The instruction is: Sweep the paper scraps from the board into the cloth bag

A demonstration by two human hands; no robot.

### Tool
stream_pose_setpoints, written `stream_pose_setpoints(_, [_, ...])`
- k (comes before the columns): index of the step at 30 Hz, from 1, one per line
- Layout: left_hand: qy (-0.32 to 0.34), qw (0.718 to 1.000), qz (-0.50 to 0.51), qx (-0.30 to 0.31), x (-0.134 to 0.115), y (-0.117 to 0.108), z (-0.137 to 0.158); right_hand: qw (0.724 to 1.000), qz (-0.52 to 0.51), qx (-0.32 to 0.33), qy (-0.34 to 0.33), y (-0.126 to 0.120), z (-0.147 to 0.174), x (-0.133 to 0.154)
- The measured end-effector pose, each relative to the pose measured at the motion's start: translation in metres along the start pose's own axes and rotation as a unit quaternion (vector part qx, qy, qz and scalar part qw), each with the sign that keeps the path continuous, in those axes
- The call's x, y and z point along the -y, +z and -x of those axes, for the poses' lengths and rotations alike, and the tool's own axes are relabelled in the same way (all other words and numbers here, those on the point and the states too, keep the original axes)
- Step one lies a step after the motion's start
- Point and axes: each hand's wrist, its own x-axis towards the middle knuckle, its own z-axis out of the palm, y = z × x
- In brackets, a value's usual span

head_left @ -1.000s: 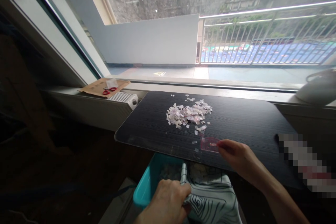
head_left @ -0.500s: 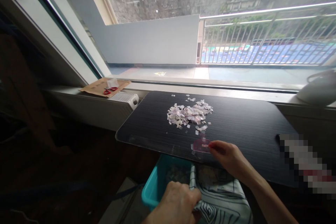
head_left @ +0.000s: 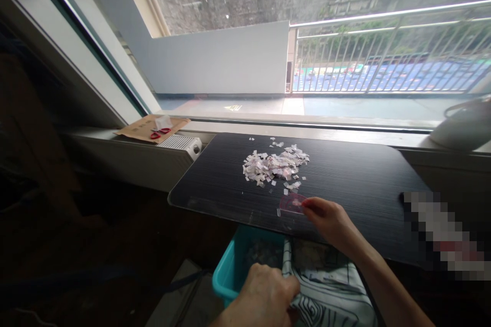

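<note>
In my right hand (head_left: 326, 217) a thin, pink see-through plastic piece (head_left: 289, 203) is pinched by its right end, low over the table near its front edge. A few small scraps lie around that piece. Just beyond it is a loose pile of small whitish and pinkish square scraps (head_left: 274, 164) on the black table (head_left: 356, 179). My left hand (head_left: 264, 291), below the table edge, is closed on the rim of a pale cloth bag with dark line patterns (head_left: 333, 286). Left of the bag stands a turquoise bin (head_left: 224, 271) with scraps inside, partly hidden by that hand.
Red-handled scissors (head_left: 160, 133) and a small clear packet (head_left: 162, 122) rest on a brown paper envelope (head_left: 134, 131) on the sill, by a white radiator (head_left: 184, 143). A white rounded object (head_left: 458, 125) stands at right. A blurred-out patch (head_left: 441, 235) covers the table's right corner.
My right hand and the pink plastic piece have shifted slightly away from the table's front edge, toward the pile. My left hand, the bag and the bin appear a little further right.
</note>
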Motion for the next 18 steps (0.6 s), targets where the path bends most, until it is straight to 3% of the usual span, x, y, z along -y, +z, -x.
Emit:
stream_pose_setpoints(2, [-0.001, 1.000, -0.001, -0.005, 0.001, 0.000, 0.000, 1.000, 0.012, -0.003, -0.002, 0.002, -0.003, 0.003])
stream_pose_setpoints(6, [0.008, 1.000, 0.005, 0.000, 0.002, 0.001, -0.002, 0.997, 0.008, 0.074, -0.023, 0.004, 0.005, 0.012])
stream_pose_setpoints(8, [0.010, 1.000, 0.006, -0.005, 0.003, 0.002, -0.003, 0.997, -0.009, 0.077, -0.022, 0.001, 0.010, 0.010])
stream_pose_setpoints(14, [0.008, 1.000, 0.002, 0.009, 0.003, -0.001, -0.004, 0.997, 0.002, -0.064, 0.045, -0.023, 0.007, -0.022])
stream_pose_setpoints(18, [0.006, 1.000, 0.002, 0.020, 0.002, -0.004, -0.004, 0.995, 0.005, -0.083, 0.060, -0.027, 0.003, -0.033])
